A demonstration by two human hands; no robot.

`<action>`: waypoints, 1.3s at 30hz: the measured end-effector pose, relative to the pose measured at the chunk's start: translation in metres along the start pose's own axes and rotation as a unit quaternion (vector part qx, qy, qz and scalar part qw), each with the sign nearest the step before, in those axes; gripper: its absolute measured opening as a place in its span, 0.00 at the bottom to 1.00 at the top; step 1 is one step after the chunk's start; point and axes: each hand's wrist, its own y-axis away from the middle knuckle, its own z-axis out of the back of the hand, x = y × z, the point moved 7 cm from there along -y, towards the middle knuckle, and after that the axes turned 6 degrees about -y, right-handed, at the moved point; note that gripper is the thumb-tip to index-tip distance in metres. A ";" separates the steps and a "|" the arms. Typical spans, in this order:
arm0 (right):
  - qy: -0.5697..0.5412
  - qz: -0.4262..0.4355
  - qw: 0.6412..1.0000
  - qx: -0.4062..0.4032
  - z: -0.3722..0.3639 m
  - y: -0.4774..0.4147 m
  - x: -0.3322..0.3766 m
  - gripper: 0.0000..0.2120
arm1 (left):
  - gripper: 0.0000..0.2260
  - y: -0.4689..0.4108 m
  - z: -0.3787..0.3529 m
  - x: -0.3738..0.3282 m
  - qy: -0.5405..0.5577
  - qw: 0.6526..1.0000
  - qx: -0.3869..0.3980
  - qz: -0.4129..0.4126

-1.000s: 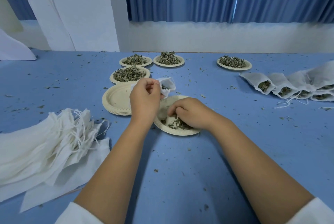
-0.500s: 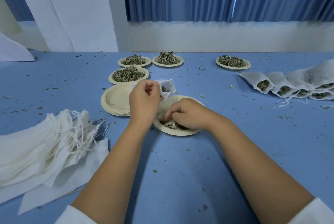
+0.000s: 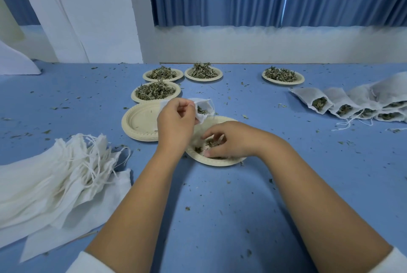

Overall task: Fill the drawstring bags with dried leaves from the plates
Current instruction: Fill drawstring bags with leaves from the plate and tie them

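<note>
On the table [image 3: 220, 195], the near plate [image 3: 220, 163] lies centre-front. Left hand [image 3: 176, 125] pinches the drawstring bag [image 3: 203, 112] above the plate's far rim, mouth facing right. Right hand [image 3: 235, 140], just nearer, curls round dried leaves [image 3: 212, 143].

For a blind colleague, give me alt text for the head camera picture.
A person's left hand holds a white bag open while the right hand gathers leaves from a plate on a blue table. Four heaped plates stand behind; filled bags lie right, empty bags left.
</note>
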 end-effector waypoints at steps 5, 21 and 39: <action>0.042 0.033 0.999 -0.009 -0.008 -0.006 0.003 0.20 | 0.08 0.000 -0.001 0.001 0.006 1.000 0.007 0.007; 0.017 0.127 0.991 -0.039 -0.024 -0.007 0.028 0.08 | 0.07 0.003 0.002 -0.003 0.009 1.000 0.009 0.013; -0.689 0.115 0.687 -0.199 0.030 0.000 0.001 0.05 | 0.03 0.011 -0.007 -0.015 0.021 0.998 0.051 0.000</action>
